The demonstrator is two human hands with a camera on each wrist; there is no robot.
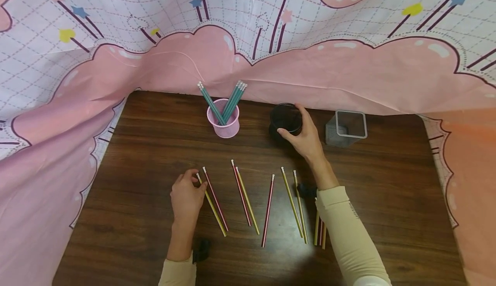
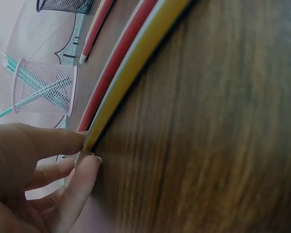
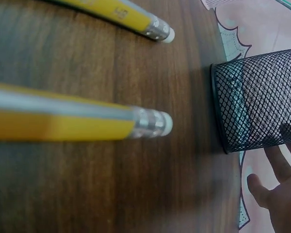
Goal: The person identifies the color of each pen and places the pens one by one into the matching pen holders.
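Between thumb and fingers, my left hand (image 1: pixel 187 200) pinches the eraser end of a yellow striped pencil (image 2: pixel 131 60) lying on the table. A red striped pencil (image 1: pixel 215 199) lies just right of it. At the back, my right hand (image 1: pixel 308 139) curves round the right side of a black mesh pencil cup (image 3: pixel 259 99). Its thumb is toward the near side and a finger at the far rim; the other fingers are partly hidden. How firmly it holds the cup is unclear. Two yellow pencils (image 3: pixel 72 114) lie below the right wrist's camera.
A pink mesh cup (image 1: pixel 227 130) with several green pencils (image 1: pixel 234 103) stands left of the black cup. To the right is a grey square mesh holder (image 1: pixel 341 137). More red and yellow pencils (image 1: pixel 267 210) lie across the table (image 1: pixel 387 200). A patterned cloth (image 1: pixel 271 77) hangs behind.
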